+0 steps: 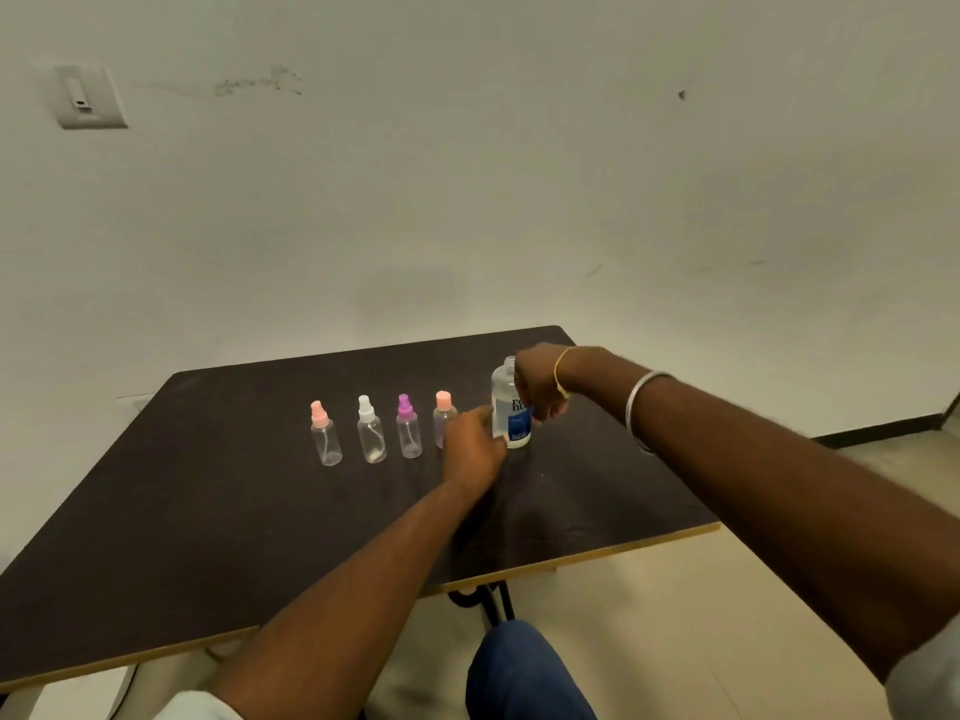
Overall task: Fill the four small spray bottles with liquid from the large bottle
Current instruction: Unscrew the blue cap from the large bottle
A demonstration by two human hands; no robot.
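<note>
1. The large clear plastic bottle point(511, 407) with a white-and-blue label stands upright on the far right part of the table, its neck open at the top. What it holds looks clear, and the level cannot be read.
2. To its left, four small clear spray bottles stand upright in a row, apart from each other: the pink-capped bottle point(326, 434), the white-capped bottle point(371, 431), the purple-capped bottle point(409, 428) and the peach-capped bottle point(443, 414). The last is partly hidden behind the left hand. Each has its spray top on, and thin dip tubes show inside the three unhidden ones. Whether any liquid is in them I cannot tell.
3. The right hand point(540, 387) bends down at the wrist with its fingers curled round the large bottle's upper right side, gripping it.
4. The left hand point(472, 444) shows its back, fingers reaching against the bottle's lower left side. Whether they close round it I cannot tell.
5. A yellow thread bracelet point(560, 371) and a silver bangle point(639, 402) sit on the right forearm.
6. The dark brown table point(208, 511) has a pale edge; behind it is a white wall with a switch plate point(91, 98).
</note>
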